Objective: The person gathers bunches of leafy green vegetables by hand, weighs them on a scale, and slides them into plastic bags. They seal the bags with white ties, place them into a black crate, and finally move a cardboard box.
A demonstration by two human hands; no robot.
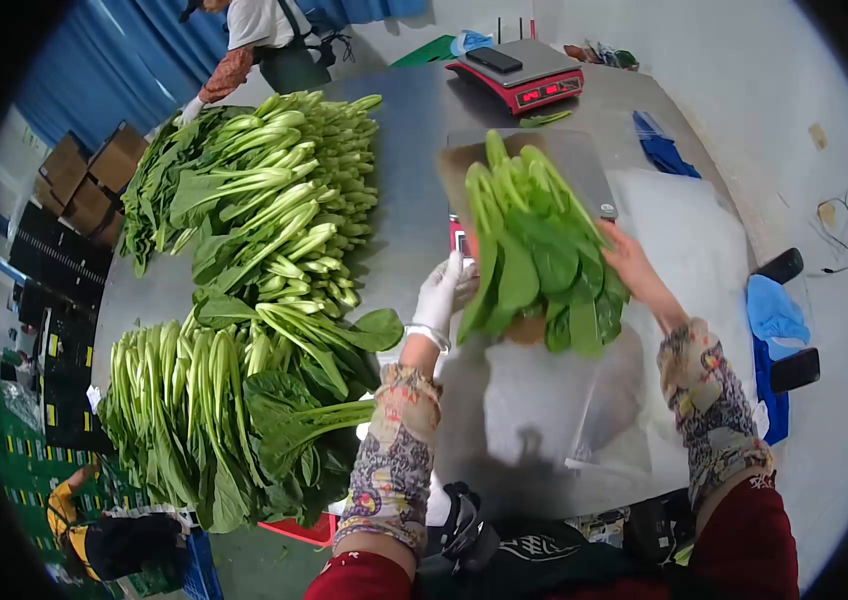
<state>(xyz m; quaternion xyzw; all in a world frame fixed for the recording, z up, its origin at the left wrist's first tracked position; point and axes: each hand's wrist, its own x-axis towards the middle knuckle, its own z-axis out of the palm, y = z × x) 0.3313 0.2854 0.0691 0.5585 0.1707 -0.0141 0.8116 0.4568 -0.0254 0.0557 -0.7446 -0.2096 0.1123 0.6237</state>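
Observation:
A bunch of leafy greens [539, 250] is held up over the metal table, stems pointing away from me, in front of a scale's metal plate [584, 165]. My right hand [634, 262], bare, grips the leaves along the right side of the bunch. My left hand [446, 292], in a white glove, is at the left of the bunch with its fingers bent; whether it touches the leaves I cannot tell. A large pile of the same greens [284, 190] lies on the left, with more greens [179, 400] nearer to me.
A red scale [534, 82] carries a phone [494, 60] at the back. Clear plastic sheets [684, 230] lie at the right, by a light blue cloth [776, 312]. A co-worker [269, 35] reaches toward the pile; another person [84, 530] is at lower left.

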